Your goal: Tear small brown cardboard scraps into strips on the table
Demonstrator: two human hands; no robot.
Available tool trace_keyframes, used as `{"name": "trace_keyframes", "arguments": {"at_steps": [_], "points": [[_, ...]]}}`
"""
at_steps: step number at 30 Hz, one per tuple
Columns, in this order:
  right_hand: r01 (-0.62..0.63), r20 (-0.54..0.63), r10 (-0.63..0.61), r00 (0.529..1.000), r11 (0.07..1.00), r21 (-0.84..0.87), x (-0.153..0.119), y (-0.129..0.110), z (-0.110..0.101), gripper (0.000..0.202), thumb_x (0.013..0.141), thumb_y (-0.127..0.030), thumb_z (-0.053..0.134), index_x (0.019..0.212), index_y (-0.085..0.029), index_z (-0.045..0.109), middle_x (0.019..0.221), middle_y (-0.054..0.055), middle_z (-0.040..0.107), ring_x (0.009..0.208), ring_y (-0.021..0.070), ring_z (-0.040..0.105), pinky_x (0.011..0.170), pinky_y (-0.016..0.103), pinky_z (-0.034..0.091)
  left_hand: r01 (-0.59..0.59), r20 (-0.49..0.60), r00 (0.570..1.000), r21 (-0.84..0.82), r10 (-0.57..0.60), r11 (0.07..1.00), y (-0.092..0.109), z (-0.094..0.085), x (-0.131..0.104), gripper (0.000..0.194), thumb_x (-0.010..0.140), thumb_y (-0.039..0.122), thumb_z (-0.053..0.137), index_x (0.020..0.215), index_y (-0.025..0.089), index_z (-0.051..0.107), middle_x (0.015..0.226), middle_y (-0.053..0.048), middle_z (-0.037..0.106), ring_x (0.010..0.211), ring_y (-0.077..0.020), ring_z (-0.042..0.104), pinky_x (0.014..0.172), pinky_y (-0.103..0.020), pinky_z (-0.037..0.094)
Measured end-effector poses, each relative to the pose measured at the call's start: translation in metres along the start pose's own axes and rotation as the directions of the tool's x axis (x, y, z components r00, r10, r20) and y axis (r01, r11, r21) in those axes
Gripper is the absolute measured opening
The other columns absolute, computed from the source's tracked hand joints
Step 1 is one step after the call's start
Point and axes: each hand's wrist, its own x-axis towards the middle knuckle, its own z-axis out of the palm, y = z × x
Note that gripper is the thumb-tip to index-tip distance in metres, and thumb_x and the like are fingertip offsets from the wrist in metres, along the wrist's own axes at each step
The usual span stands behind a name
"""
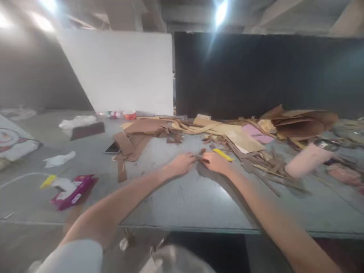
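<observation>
Above the middle of the grey tabletop my left hand (182, 163) and my right hand (215, 162) almost meet. A small brown strip (200, 156), leather-like, runs between their fingertips. Both hands are closed on it in a pinch, though blur hides the exact grip. Just behind my right hand lies a yellow utility knife (223, 154), apart from the fingers. Brown scraps (174, 136) are scattered beyond the hands, and a heap of narrow offcuts (267, 165) spreads to the right.
A purple packet (75, 192) and a dark phone (113, 148) lie left, near brown sheets (139, 142). At right are a pink cylinder (308, 160) and rolled brown sheets (301, 123). White (127, 72) and black panels (264, 76) stand behind; the table edge (187, 228) is close.
</observation>
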Motion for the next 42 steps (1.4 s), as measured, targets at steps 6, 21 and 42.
{"name": "trace_keyframes", "arguments": {"at_steps": [6, 21, 42], "points": [[-0.164, -0.103, 0.185, 0.977, 0.969, 0.184, 0.002, 0.005, 0.008, 0.016, 0.103, -0.021, 0.068, 0.090, -0.019, 0.076, 0.091, 0.007, 0.077, 0.084, 0.0214, 0.069, 0.079, 0.031, 0.048, -0.023, -0.007, 1.000, -0.014, 0.023, 1.000, 0.001, 0.001, -0.001, 0.036, 0.110, 0.015, 0.047, 0.132, 0.018, 0.075, 0.122, -0.012, 0.077, 0.124, -0.0254, 0.068, 0.105, -0.037, 0.057], [-0.457, -0.044, 0.462, 0.886, 0.884, 0.095, 0.008, -0.001, 0.020, 0.023, 0.106, -0.038, 0.068, 0.099, -0.019, 0.079, 0.094, 0.010, 0.082, 0.088, 0.0245, 0.076, 0.077, 0.030, 0.048, -0.058, -0.047, 0.997, -0.014, 0.058, 0.998, -0.001, 0.005, 0.001, 0.030, 0.106, 0.014, 0.052, 0.117, 0.018, 0.080, 0.116, -0.011, 0.079, 0.118, -0.0248, 0.070, 0.105, -0.038, 0.056], [-0.411, -0.125, 0.406, 0.905, 0.912, -0.014, 0.009, -0.025, 0.003, 0.030, 0.113, -0.035, 0.056, 0.095, -0.020, 0.074, 0.094, 0.009, 0.081, 0.086, 0.0214, 0.074, 0.079, 0.029, 0.046, -0.040, 0.049, 0.998, 0.080, 0.036, 0.996, 0.007, -0.003, 0.003, 0.035, 0.090, -0.001, 0.059, 0.117, 0.016, 0.075, 0.120, -0.013, 0.072, 0.123, -0.0272, 0.064, 0.102, -0.037, 0.056]]}}
